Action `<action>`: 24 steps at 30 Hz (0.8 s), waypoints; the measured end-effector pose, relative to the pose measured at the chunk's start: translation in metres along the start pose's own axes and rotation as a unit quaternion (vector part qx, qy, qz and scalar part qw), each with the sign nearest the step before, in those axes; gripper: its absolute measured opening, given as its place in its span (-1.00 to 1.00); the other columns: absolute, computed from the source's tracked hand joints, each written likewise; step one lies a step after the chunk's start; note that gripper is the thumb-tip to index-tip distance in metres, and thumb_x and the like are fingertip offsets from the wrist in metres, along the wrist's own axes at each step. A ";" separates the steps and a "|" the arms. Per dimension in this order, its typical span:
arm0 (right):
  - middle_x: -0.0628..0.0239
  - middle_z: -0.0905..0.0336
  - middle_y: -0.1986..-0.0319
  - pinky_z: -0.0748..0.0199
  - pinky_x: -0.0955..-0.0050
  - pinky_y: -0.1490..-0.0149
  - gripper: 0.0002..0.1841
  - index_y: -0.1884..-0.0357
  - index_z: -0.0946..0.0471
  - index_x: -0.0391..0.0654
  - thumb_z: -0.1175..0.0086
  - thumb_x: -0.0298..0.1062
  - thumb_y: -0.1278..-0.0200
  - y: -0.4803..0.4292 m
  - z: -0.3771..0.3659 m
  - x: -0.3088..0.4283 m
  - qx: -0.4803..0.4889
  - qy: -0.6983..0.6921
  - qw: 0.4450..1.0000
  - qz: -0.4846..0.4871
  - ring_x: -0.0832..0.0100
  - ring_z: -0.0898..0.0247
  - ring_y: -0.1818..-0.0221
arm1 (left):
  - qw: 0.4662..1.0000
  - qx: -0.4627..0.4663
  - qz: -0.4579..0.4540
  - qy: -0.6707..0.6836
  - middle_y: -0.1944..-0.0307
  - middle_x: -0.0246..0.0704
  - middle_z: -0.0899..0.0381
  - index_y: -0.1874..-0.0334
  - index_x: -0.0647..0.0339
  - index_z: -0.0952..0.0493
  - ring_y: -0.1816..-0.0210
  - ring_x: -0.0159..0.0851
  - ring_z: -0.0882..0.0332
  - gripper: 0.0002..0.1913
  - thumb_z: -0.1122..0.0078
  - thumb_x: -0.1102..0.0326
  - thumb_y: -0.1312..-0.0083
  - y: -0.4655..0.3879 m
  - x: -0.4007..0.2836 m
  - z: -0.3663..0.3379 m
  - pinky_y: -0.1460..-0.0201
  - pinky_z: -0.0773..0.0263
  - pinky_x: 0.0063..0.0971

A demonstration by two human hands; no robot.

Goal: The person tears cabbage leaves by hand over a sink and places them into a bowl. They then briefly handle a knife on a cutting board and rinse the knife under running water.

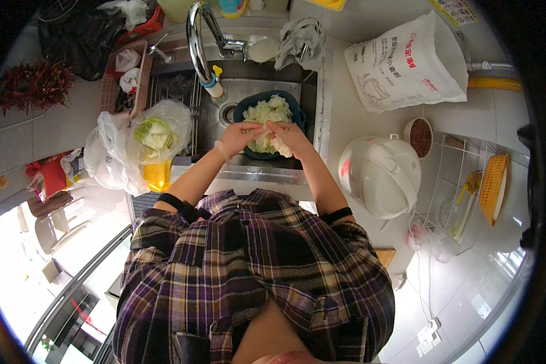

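Note:
Over a dark teal basket [300, 119] in the sink, both my hands meet at a pale piece of cabbage [282, 146]. My right hand [292, 136] grips the piece, which hangs below its fingers. The fingertips of my left hand [242, 136] pinch its upper edge, close to the right thumb. Torn cabbage leaves [270, 108] fill the basket beneath, pale green and white. Left of the sink, a partly stripped cabbage head [157, 136] sits in an open clear plastic bag [182, 118].
A chrome faucet [195, 43] arches over the steel sink [255, 84], left of the basket. To the right stand a white rice cooker [377, 177], a white flour sack [400, 68] and a bowl of reddish grains [420, 139]. A pink plastic basket [103, 93] is at left.

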State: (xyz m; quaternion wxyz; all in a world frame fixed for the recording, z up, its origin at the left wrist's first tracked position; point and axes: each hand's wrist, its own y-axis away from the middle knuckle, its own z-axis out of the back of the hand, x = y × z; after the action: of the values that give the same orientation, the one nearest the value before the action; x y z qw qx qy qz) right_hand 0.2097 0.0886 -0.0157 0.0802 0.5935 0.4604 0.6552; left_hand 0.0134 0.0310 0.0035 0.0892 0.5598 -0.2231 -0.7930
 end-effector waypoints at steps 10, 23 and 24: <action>0.37 -0.51 0.22 -0.33 0.55 -0.03 -0.65 0.32 -0.65 -0.20 -0.18 -0.05 -0.28 0.015 0.020 -0.003 0.020 0.038 0.997 0.069 0.51 -0.39 0.09 | 0.935 -0.116 0.130 0.309 0.02 -0.25 -0.59 -0.19 0.33 -0.46 0.04 -0.26 -0.61 -0.57 -0.12 0.17 -0.40 -0.004 0.013 0.006 0.04 -0.62 -0.39; 0.23 -0.47 0.06 -0.31 0.46 -0.15 -0.71 0.30 -0.63 -0.25 -0.31 -0.18 -0.16 0.022 0.021 -0.017 -0.008 0.211 0.931 0.297 0.33 -0.40 -0.02 | 0.974 0.060 0.140 0.168 -0.05 -0.32 -0.52 -0.34 0.10 -0.35 0.07 -0.36 -0.55 -0.44 -0.26 0.17 -0.32 -0.013 0.004 0.001 0.02 -0.52 -0.41; 0.22 -0.47 0.06 -0.32 0.46 -0.15 -0.69 0.29 -0.62 -0.25 -0.31 -0.17 -0.16 0.021 0.020 -0.016 -0.005 0.213 0.929 0.302 0.32 -0.40 -0.02 | 0.981 0.092 0.122 0.124 0.00 -0.34 -0.54 -0.34 0.11 -0.34 0.13 -0.37 -0.56 -0.43 -0.27 0.19 -0.31 -0.015 0.005 0.002 0.04 -0.53 -0.42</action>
State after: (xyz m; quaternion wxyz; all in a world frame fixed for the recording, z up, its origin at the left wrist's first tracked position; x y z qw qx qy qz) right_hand 0.2407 0.0758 -0.0149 -0.2186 0.5502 0.2620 0.7621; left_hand 0.0116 0.0424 -0.0071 0.1597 0.6281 -0.3489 -0.6770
